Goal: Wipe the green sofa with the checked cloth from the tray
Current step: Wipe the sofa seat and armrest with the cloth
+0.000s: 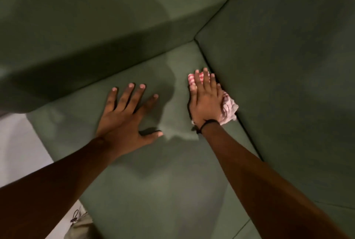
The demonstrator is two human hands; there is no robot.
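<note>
The green sofa (146,177) fills the view, with its seat in the middle, a raised cushion on the right and an armrest at the upper left. My right hand (204,100) lies flat on the red-and-white checked cloth (229,109), pressing it onto the seat in the seam beside the right cushion. The cloth shows bunched beyond my fingertips and at the right of my wrist. My left hand (124,115) rests flat on the seat with fingers spread, a short way left of the cloth. The tray is out of view.
The right cushion (284,69) rises close beside my right hand. The armrest (76,33) runs across the upper left. Pale floor (17,148) shows at the left edge, and a bit of beige clothing with a cord (78,223) at the bottom left.
</note>
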